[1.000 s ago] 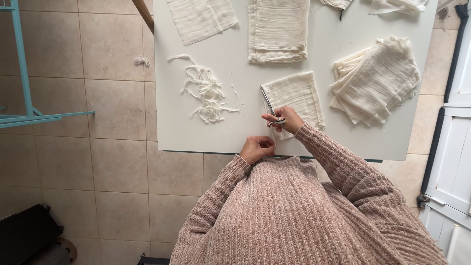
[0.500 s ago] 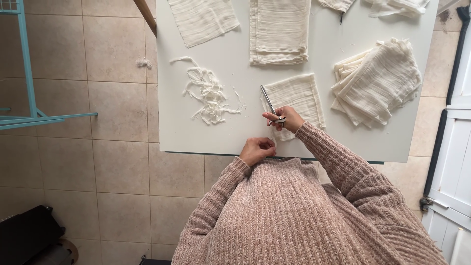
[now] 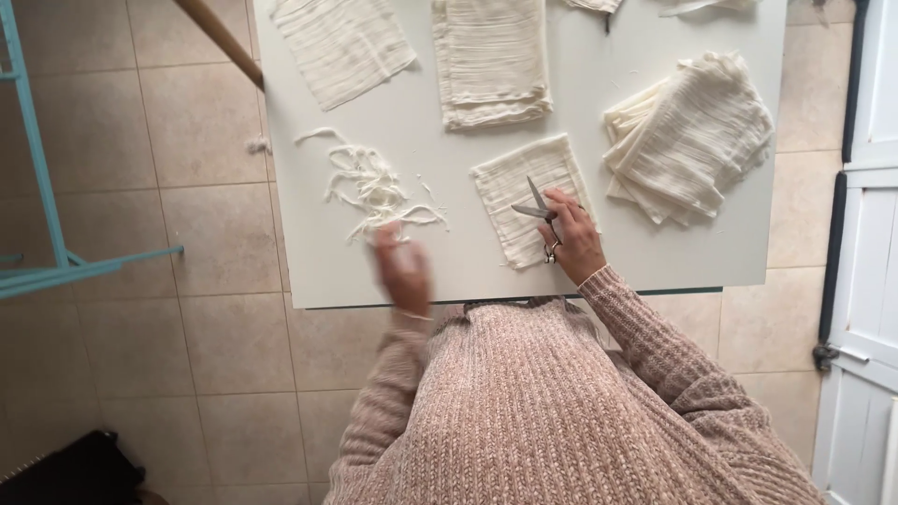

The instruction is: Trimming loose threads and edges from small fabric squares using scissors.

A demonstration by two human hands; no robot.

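The white table (image 3: 655, 252) fills the upper part of my view, standing on a beige tiled floor (image 3: 140, 234). On its right side lies a thick pile of folded cream cloths (image 3: 692, 140); at the top middle a neater folded stack (image 3: 491, 56), and at the top left a single cloth (image 3: 341, 42). Near the front edge, just before me, lies one smaller cream cloth square (image 3: 524, 196). My right hand (image 3: 571, 238) rests on it, clenched around a pair of scissors (image 3: 535, 201) whose blades point up and left over the fabric. Left of the square sits a tangle of cloth trimmings (image 3: 374, 187). My left hand (image 3: 404, 266) hovers just below the trimmings, blurred, so I cannot tell whether it grips anything.
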